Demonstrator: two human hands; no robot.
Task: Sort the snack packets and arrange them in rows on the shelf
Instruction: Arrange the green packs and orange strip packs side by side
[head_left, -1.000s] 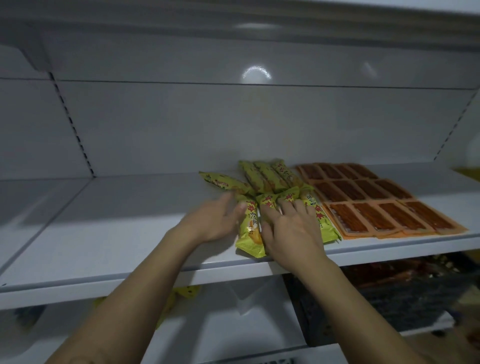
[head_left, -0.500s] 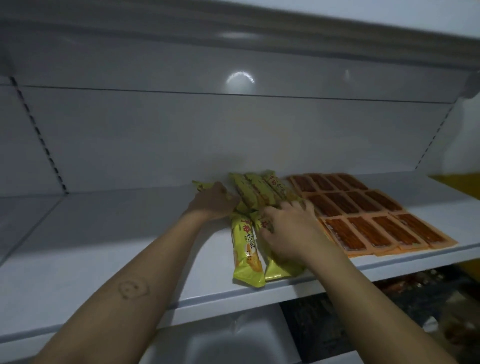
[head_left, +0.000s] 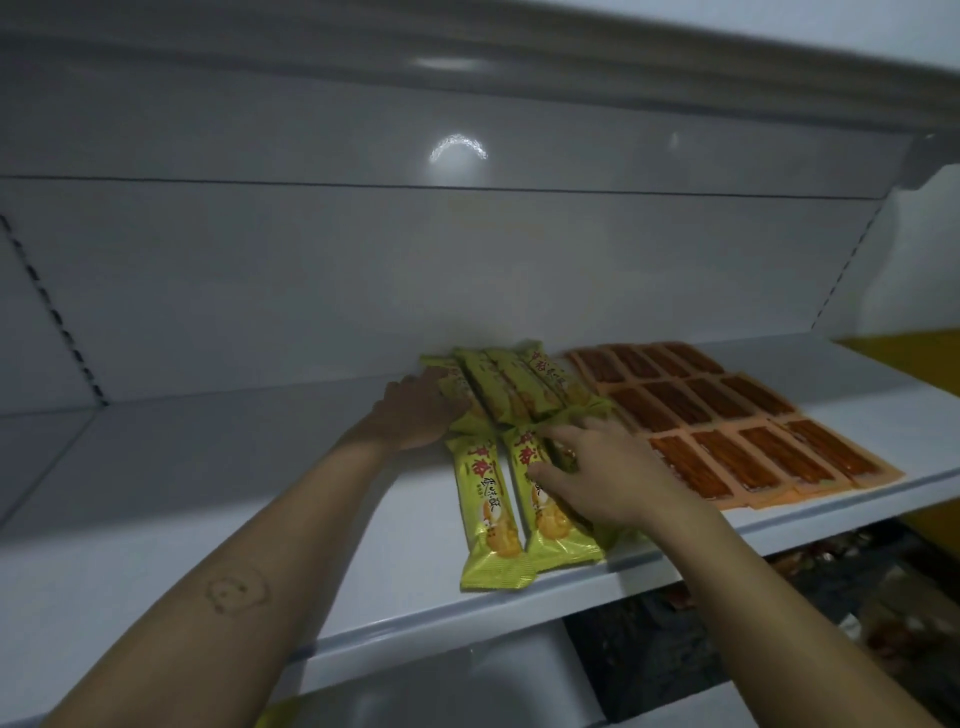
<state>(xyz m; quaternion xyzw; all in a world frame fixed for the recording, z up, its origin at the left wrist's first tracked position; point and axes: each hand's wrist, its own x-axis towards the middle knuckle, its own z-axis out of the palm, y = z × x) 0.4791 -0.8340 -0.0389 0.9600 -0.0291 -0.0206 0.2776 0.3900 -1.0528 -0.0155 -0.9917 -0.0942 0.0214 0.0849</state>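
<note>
two hands work the green packets (head_left: 498, 457) on the shelf (head_left: 260, 493): left hand (head_left: 415, 413), fingers flat, nudges the far row; right hand (head_left: 602, 473), fingers spread, presses the near row. best squared gently against the orange packets (head_left: 727, 415) beside its fingertips.

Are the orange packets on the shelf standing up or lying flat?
Lying flat: the orange packets lie face up in rows on the shelf.

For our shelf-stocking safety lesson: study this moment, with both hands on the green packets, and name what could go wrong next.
1. The front-left green packet seems to overhang the shelf edge; a nudge from the right hand could tip it off.
2. The left hand presses the back-row green packets, which overlap unevenly; pushing may skew them further.
3. The orange packets lie right beside; sliding could disturb their rows.
</note>
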